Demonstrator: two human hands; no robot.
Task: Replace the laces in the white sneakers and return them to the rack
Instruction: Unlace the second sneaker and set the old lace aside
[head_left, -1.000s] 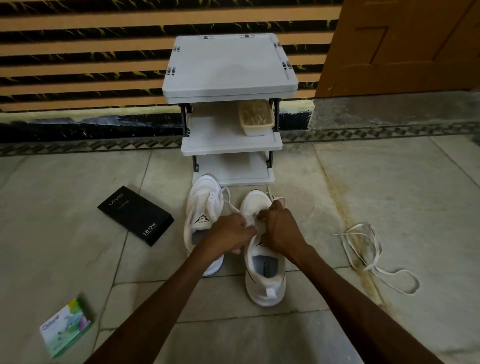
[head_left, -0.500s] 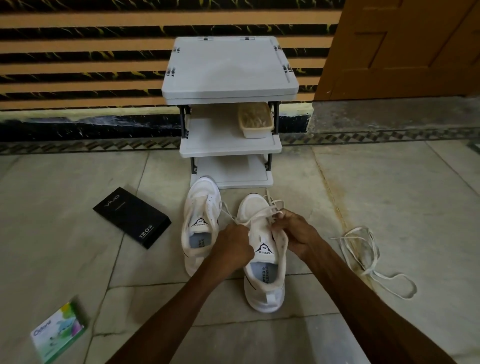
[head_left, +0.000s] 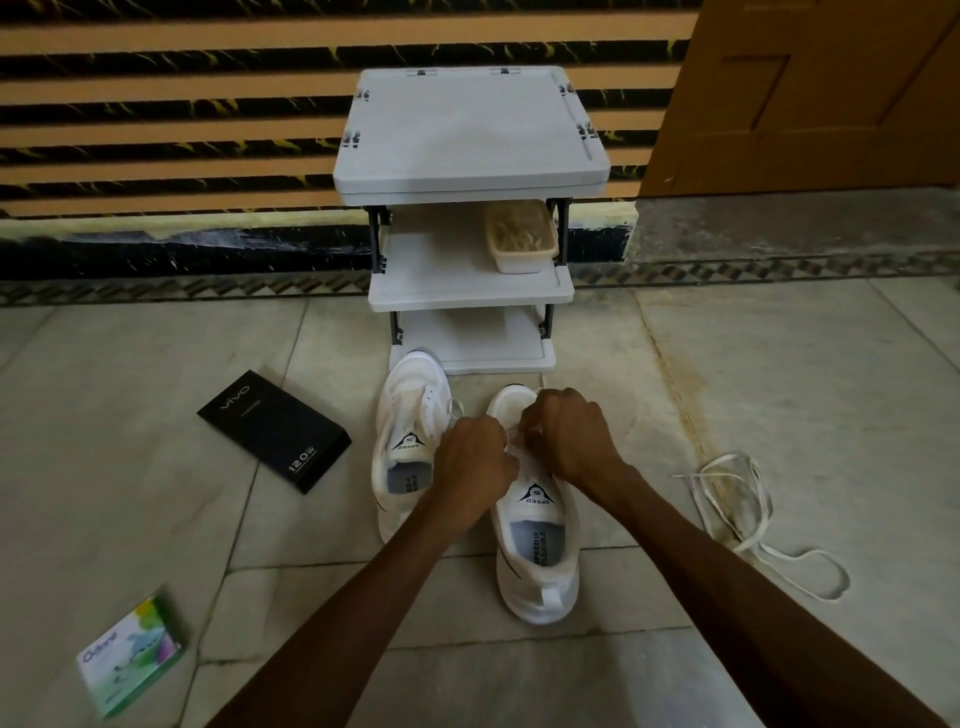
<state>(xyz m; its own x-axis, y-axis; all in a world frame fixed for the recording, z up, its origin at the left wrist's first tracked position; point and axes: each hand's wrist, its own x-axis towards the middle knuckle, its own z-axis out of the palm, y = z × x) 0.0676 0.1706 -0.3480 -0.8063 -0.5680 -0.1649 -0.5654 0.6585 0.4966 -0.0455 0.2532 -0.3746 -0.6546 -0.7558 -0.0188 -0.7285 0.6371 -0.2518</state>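
A: In the head view, where do the sneakers stand?

B: Both are on the floor before the rack (head_left: 470, 296), not on it. The left hand (head_left: 475, 457) and right hand (head_left: 569, 441) are closed on the lace (head_left: 511, 434) over the right sneaker (head_left: 537, 545).

A: And the left sneaker (head_left: 410, 441)?

B: I cannot tell if it is fully laced. Loose laces (head_left: 737, 499) lie well apart, probably the old ones. I judge that lacing is nearly done; returning remains.

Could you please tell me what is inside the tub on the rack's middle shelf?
The tub holds a pale, stringy tangle, too blurred to identify. The rack's top shelf overhangs the tub's back, so that part stays hidden.
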